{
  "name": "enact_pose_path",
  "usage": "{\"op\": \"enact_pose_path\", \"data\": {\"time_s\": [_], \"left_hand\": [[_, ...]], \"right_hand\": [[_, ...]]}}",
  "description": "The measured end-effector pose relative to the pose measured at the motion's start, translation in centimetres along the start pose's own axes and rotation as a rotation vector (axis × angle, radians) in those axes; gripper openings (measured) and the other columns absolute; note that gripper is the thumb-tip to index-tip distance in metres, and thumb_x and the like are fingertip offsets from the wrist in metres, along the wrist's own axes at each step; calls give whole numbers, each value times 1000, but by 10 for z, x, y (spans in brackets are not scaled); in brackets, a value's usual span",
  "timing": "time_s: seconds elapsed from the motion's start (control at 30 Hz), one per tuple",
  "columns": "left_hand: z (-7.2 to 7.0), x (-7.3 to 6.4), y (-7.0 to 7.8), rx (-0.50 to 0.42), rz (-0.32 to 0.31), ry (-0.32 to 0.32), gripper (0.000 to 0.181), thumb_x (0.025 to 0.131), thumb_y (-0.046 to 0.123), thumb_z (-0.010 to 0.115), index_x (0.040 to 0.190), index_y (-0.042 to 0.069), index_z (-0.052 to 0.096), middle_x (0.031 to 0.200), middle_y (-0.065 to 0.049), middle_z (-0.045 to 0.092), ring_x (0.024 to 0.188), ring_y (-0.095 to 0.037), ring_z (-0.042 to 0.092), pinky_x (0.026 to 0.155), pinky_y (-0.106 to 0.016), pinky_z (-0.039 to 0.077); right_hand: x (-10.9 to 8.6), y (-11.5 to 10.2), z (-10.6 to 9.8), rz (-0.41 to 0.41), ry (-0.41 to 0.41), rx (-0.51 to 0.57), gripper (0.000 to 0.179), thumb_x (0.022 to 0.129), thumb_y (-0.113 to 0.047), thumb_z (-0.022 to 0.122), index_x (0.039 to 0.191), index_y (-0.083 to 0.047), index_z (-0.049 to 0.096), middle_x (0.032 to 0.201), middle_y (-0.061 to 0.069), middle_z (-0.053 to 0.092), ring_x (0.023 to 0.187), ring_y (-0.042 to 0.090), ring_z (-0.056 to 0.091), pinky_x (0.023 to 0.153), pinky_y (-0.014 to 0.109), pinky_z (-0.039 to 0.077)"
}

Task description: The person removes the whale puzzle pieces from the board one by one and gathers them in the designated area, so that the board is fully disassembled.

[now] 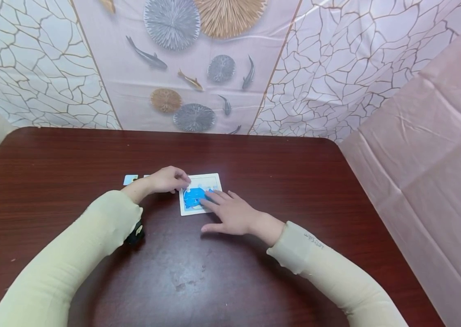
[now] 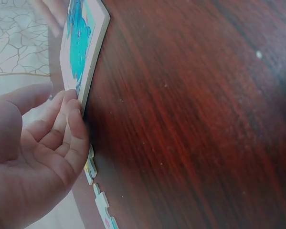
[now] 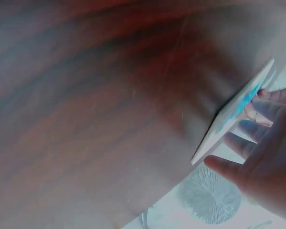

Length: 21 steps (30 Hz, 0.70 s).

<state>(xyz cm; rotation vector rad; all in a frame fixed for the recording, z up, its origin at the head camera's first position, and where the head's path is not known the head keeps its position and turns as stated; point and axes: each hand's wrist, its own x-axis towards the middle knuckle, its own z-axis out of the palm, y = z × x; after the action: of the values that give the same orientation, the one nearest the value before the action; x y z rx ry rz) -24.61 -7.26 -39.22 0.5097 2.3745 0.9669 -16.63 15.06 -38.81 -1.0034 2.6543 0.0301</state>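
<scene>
A small jigsaw puzzle board [image 1: 200, 212] with a white frame and a blue animal picture lies on the table. My left hand [image 1: 169, 180] is at its left edge, its fingers loosely bent. In the left wrist view the left thumb [image 2: 35, 97] stands apart from the fingers, and the fingertips touch the board's edge or lie right beside it. My right hand [image 1: 234, 213] reaches over the board's right side with spread fingers, the fingertips covering part of the picture. Loose jigsaw pieces [image 1: 130, 179] lie left of the board, partly hidden behind the left hand.
The dark brown wooden table [image 1: 230, 281] spreads around the board. A patterned cloth [image 1: 189, 68] hangs behind its far edge, and a plain pinkish cloth [image 1: 426, 150] hangs at the right. A black device [image 1: 135, 234] shows under the left sleeve.
</scene>
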Motion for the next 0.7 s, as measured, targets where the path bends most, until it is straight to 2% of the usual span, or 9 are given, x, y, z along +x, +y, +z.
{"op": "enact_pose_path", "data": {"time_s": [0.2,0.43,0.7], "left_hand": [[-1,-1,1,24,1,11,32,94,19,52,116,-2,60,106,-17,64,84,-20,59,74,-28,54],[0,-2,3,72,-9,16,31,95,22,52,114,1,62,102,-14,64,80,-19,56,71,-26,51],[1,0,4,71,-14,11,30,95,22,51,114,1,62,97,-12,62,77,-19,54,67,-23,48]], "right_hand": [[6,-5,7,7,-56,-14,78,88,-67,40,150,-24,20,158,2,13,146,24,9,116,51,17],[7,-8,11,3,-60,-29,80,88,-67,40,150,-23,17,158,3,10,146,24,5,117,47,19],[5,-7,11,13,-69,-28,80,88,-67,39,151,-24,14,159,2,7,146,21,2,118,45,17]]}}
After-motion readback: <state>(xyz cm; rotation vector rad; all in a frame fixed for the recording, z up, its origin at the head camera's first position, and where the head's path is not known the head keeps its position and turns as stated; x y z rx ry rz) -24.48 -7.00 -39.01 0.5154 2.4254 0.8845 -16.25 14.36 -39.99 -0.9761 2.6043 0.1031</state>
